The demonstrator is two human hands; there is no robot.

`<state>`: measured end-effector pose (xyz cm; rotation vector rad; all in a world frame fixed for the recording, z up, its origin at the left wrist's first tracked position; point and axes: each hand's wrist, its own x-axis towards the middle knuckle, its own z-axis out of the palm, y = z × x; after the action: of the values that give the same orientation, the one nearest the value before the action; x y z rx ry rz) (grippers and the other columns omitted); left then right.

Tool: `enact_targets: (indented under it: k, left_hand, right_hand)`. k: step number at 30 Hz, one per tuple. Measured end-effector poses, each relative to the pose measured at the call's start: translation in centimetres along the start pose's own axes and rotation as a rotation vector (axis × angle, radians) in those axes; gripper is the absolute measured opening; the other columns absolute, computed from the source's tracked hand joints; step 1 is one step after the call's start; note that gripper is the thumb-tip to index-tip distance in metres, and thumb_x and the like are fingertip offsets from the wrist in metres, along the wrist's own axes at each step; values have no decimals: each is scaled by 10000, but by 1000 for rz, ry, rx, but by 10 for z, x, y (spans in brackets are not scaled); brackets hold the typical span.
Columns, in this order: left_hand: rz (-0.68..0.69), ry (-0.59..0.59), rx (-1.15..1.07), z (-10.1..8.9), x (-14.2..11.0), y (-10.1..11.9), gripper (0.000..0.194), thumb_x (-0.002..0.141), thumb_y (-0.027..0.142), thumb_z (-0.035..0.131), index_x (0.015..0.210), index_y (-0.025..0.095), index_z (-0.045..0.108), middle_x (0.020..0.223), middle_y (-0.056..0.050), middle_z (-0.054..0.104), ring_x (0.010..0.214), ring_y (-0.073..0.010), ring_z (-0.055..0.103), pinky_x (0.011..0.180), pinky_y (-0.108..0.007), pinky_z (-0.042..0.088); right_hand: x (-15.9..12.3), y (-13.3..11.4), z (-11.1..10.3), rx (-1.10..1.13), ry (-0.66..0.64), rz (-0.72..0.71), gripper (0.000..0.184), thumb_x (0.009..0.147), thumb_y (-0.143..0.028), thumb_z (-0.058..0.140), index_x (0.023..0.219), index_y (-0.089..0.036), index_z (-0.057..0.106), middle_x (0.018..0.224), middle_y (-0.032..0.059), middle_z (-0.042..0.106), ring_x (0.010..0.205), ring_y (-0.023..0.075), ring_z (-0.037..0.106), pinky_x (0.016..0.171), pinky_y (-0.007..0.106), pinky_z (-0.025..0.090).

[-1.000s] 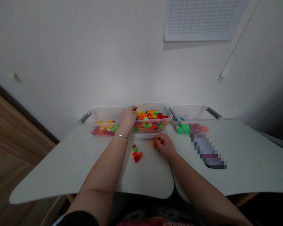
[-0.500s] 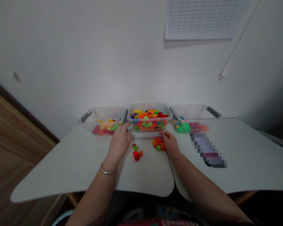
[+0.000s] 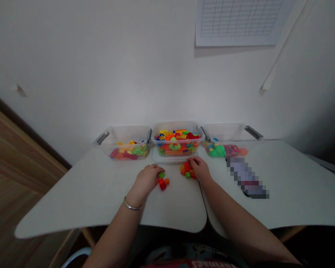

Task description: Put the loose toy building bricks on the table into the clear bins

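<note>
My left hand (image 3: 148, 179) is closed with its fingertips on the small green toy block (image 3: 162, 175) on the white table. The dark red piece beside that block is now hidden under my fingers. Just nearer to me lie joined red and orange toy blocks (image 3: 163, 184). To the right, my right hand (image 3: 200, 169) curls over the edge of a small cluster of red, orange and green blocks (image 3: 187, 170), thumb and forefinger close together. What those fingers pinch, if anything, is hidden.
A clear bin of colourful blocks (image 3: 176, 143) stands on a white lid (image 3: 167, 160) against the wall. Another clear bin (image 3: 128, 131) is on its left, one with toys (image 3: 225, 130) on its right. A phone-like blurred object (image 3: 247, 178) lies right.
My left hand has moved from the bins' front edge down toward me, onto the small green block, and its fingers have closed. My right hand has hardly moved.
</note>
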<state>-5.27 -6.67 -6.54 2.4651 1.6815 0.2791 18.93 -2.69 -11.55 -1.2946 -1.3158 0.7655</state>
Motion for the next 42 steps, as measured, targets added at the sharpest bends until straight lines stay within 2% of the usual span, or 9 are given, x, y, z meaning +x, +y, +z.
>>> enact_targets:
  k: [5, 9, 13, 19, 24, 28, 31, 37, 42]
  left_hand:
    - [-47, 38, 29, 0, 1, 3, 322, 863, 148, 509, 1104, 230, 706, 1085, -71, 715, 1014, -204, 637, 918, -309, 485]
    - [-86, 94, -15, 0, 2, -1, 292, 857, 188, 534, 1088, 210, 711, 1092, -82, 714, 1019, -218, 637, 917, -330, 489]
    - [-52, 233, -201, -3, 6, -4, 286, 845, 216, 539, 1079, 207, 704, 1045, -76, 713, 949, -205, 645, 882, -341, 509]
    - [-85, 424, -577, -12, 15, 4, 227, 825, 317, 574, 990, 207, 684, 932, -34, 712, 830, -162, 651, 692, -268, 528]
    - [-64, 678, -540, -37, 35, 11, 257, 828, 316, 590, 1032, 187, 678, 1044, -65, 714, 976, -195, 637, 830, -324, 520]
    - [-42, 656, -387, -63, 64, 13, 245, 836, 288, 603, 1037, 199, 712, 1053, -56, 736, 1003, -210, 639, 939, -366, 482]
    - [-89, 609, -291, -75, 87, 13, 263, 843, 303, 605, 1053, 208, 731, 1015, -63, 753, 959, -215, 658, 900, -350, 489]
    - [-196, 440, -121, -79, 114, 17, 316, 826, 342, 627, 1113, 247, 717, 988, -57, 764, 967, -243, 667, 884, -369, 484]
    - [-134, 467, -119, -77, 116, 16, 411, 828, 259, 583, 1230, 225, 661, 1180, -96, 700, 1038, -256, 641, 916, -393, 484]
  right_hand:
    - [0, -1, 0, 37, 17, 33, 304, 711, -442, 504, 761, -207, 691, 782, 47, 685, 806, 215, 626, 775, 356, 495]
    - [0, -3, 0, 89, 33, 87, 307, 714, -452, 522, 769, -203, 693, 744, 32, 677, 682, 180, 590, 672, 321, 485]
    - [1, -2, 0, 162, 50, 123, 307, 704, -478, 560, 758, -204, 686, 738, 25, 677, 637, 164, 580, 631, 304, 480]
    - [2, -2, -1, 170, 97, 113, 323, 693, -509, 562, 723, -210, 677, 772, 33, 697, 707, 185, 609, 664, 306, 487]
    - [3, -2, -2, 201, 96, 126, 321, 685, -510, 567, 716, -210, 676, 755, 31, 688, 706, 184, 607, 665, 306, 493]
    - [3, -1, 0, 213, 89, 148, 340, 667, -538, 598, 718, -210, 674, 744, 23, 687, 656, 169, 595, 620, 297, 498]
    - [3, 0, 1, 229, 71, 178, 348, 663, -544, 609, 728, -210, 679, 719, 15, 680, 590, 152, 577, 559, 284, 489]
    - [3, 1, 0, 212, 73, 126, 305, 681, -506, 598, 711, -215, 685, 729, 21, 689, 660, 167, 606, 627, 295, 511]
    - [3, 0, 0, 211, 78, 118, 305, 687, -517, 596, 698, -225, 682, 702, 20, 686, 668, 179, 613, 629, 306, 516]
